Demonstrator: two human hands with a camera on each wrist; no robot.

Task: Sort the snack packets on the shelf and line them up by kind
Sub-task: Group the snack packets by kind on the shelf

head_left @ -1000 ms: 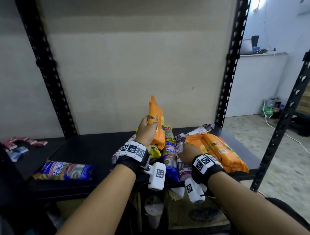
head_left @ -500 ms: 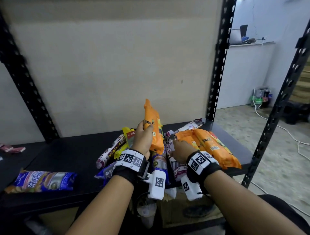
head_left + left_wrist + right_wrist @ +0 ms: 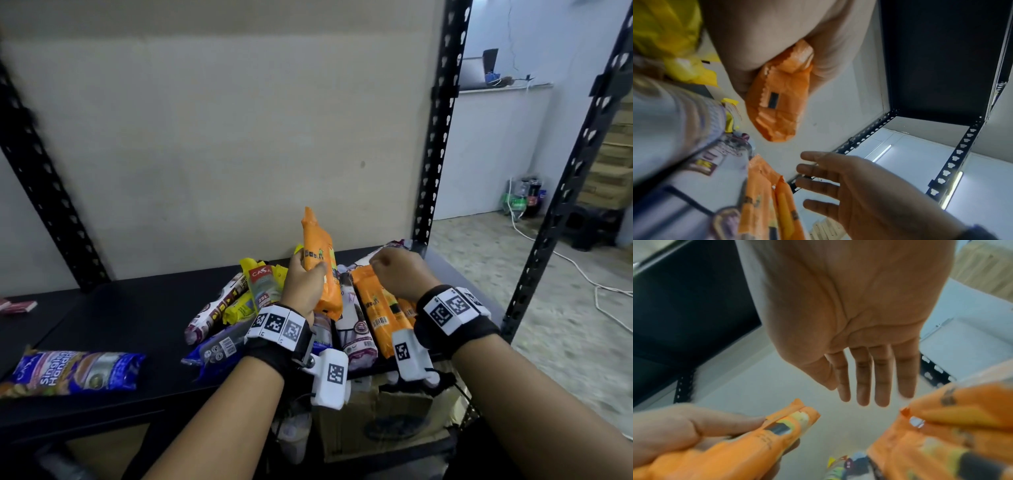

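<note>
My left hand (image 3: 303, 286) grips an orange packet (image 3: 322, 270) upright above the mixed pile (image 3: 294, 318) on the shelf (image 3: 113, 315), lifted clear, I judge, for sorting, while my right hand (image 3: 397, 270) hovers empty, fingers straight, over the orange pair (image 3: 383, 308).
</note>
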